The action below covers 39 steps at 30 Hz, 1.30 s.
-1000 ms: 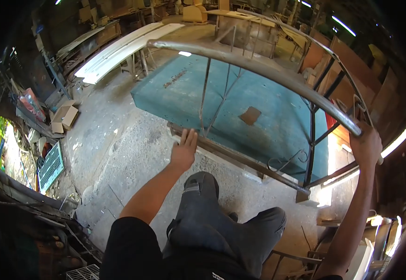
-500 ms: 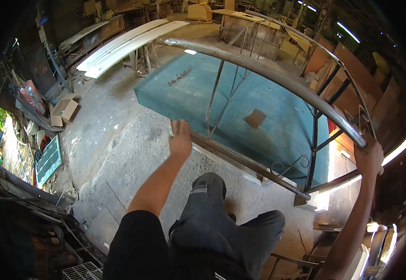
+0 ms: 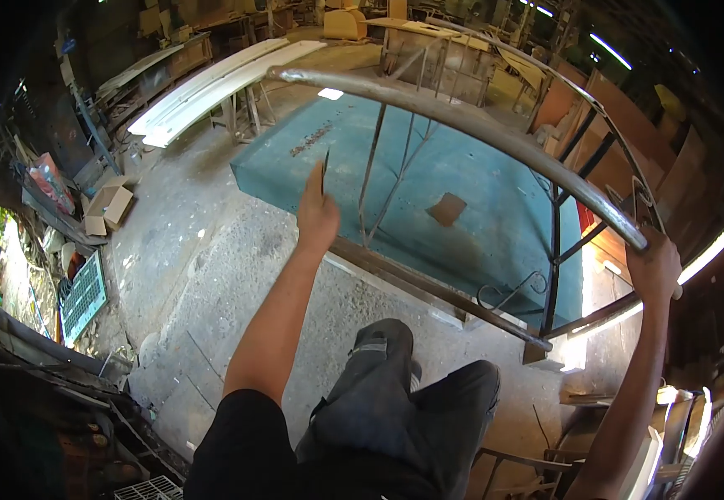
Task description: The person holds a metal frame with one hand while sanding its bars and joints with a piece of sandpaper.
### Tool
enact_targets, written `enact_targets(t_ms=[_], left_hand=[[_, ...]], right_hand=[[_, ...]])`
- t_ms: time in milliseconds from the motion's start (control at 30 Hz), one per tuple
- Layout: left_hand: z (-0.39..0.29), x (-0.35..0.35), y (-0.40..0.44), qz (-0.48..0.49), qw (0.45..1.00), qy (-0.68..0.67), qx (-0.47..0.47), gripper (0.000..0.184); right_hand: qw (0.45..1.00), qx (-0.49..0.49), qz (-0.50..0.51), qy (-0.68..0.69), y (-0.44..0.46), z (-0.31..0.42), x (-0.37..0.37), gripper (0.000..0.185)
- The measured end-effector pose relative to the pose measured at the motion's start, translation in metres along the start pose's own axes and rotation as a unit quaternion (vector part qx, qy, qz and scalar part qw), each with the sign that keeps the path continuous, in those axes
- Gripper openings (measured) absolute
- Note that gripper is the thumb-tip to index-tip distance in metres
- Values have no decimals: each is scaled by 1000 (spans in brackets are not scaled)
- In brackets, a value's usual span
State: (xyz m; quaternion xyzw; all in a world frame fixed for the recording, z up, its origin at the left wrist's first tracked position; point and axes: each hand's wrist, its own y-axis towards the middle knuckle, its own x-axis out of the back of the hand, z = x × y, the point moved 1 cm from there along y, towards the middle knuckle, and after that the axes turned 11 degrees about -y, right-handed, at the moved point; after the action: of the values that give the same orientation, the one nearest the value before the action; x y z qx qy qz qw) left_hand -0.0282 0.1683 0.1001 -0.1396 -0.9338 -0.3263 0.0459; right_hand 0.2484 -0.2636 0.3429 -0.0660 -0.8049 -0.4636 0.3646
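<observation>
A metal railing frame [image 3: 462, 125] with a thick rounded top tube, thin uprights and scrollwork leans across in front of me. At its right end my right hand [image 3: 655, 265] is wrapped around the top tube. Its bottom rail [image 3: 437, 293] lies low, near my knees. My left hand [image 3: 318, 218] is raised by the left end of that rail, fingers pointing up and held together. Along them shows a thin dark sliver [image 3: 325, 171], whose kind I cannot make out. Behind the railing is a large blue-green slab [image 3: 362, 142] with a brown patch on top.
Long white boards [image 3: 212, 87] rest on trestles at the back left. On the left floor are an open cardboard box [image 3: 108, 208] and a green plastic crate [image 3: 83, 296]. Brown panels [image 3: 608, 108] stand at the right. Concrete floor [image 3: 204, 242] lies beside me.
My left hand has lifted from the bottom rail's left end, and a thin dark sliver now shows at its fingers. My right hand keeps its hold on the top tube. The view has shifted slightly.
</observation>
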Motion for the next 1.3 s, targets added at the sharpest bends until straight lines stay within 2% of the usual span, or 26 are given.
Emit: enact_targets(t_ms=[100, 133, 200, 233, 300, 367, 433, 467, 500, 533, 567, 600, 633, 667, 700, 733, 767, 800, 867, 900, 933, 1000, 1133, 1200, 1233, 1300], left_hand=[[-92, -8, 36, -2, 984, -145, -99, 61], [-111, -15, 36, -4, 985, -143, -100, 61], [-140, -30, 34, 20, 989, -141, -39, 63], [-131, -40, 25, 23, 989, -138, -44, 63], [-81, -60, -8, -52, 989, -90, -102, 62], [-40, -50, -43, 62, 990, 20, 127, 60], [50, -33, -68, 145, 983, -25, 108, 58], [52, -17, -68, 147, 983, -24, 110, 58], [52, -2, -72, 118, 940, -205, 247, 60], [50, 11, -76, 77, 846, -376, 371, 62], [46, 22, -77, 75, 847, -372, 373, 62], [42, 32, -76, 12, 808, -442, 389, 60], [38, 38, -73, -49, 762, -507, 400, 59], [34, 41, -68, -48, 764, -504, 401, 59], [29, 44, -59, -22, 878, -343, 334, 59], [27, 47, -53, 8, 953, -168, 253, 60], [50, 48, -53, 38, 999, 8, 12, 63], [74, 42, -60, 45, 999, 10, 14, 63], [104, 31, -70, 172, 944, 264, -102, 67], [86, 17, -80, 315, 885, 342, -20, 69], [78, 3, -97, 305, 865, 397, -29, 64], [49, -6, -99, 274, 890, 363, 35, 68], [34, -15, -79, 277, 873, 396, 71, 63], [33, -16, -66, 317, 840, 419, 134, 61], [34, -15, -58, 317, 840, 420, 130, 61], [42, -12, -46, 370, 834, 357, 200, 54]], right_hand=[[999, -14, 2, 28, 0, 4, 5, 20], [999, -14, 1, 31, 1, 4, 4, 20], [1000, -18, 8, 7, 1, 1, 0, 17], [1000, -24, 7, 10, 0, 1, 3, 17], [1000, -22, -3, 2, -1, 10, 12, 18], [999, -32, -8, 7, -3, 14, 15, 18], [999, -39, -14, 7, 0, 10, 12, 18], [999, -37, -24, 0, 1, 7, 8, 18], [999, -33, -30, -7, -2, 6, 4, 19], [999, -31, -25, -4, -4, 8, 5, 19], [999, -45, 11, 6, -2, 9, 9, 18], [997, -59, 46, 16, 0, 10, 12, 18], [997, -60, 46, 19, 1, 9, 10, 18], [999, -44, 17, 13, 1, 7, 7, 18], [999, -30, -10, 6, 0, 4, 4, 17], [999, -15, -35, -1, -4, 3, 1, 17], [999, -19, -35, 7, -5, 3, 1, 18], [999, -22, -27, 7, -6, 3, 1, 18], [999, -37, -23, 18, -4, 4, 0, 19], [999, -40, -15, 16, -3, 2, -3, 19], [999, -39, -14, 16, -3, 2, -4, 19], [999, -39, -8, 31, -3, 0, -6, 19], [999, -41, 5, 16, -1, -1, -5, 18], [996, -66, 40, 41, 0, 1, -5, 16], [996, -70, 38, 41, 0, 1, -4, 16], [997, -69, 34, 28, -1, 3, -2, 15]])
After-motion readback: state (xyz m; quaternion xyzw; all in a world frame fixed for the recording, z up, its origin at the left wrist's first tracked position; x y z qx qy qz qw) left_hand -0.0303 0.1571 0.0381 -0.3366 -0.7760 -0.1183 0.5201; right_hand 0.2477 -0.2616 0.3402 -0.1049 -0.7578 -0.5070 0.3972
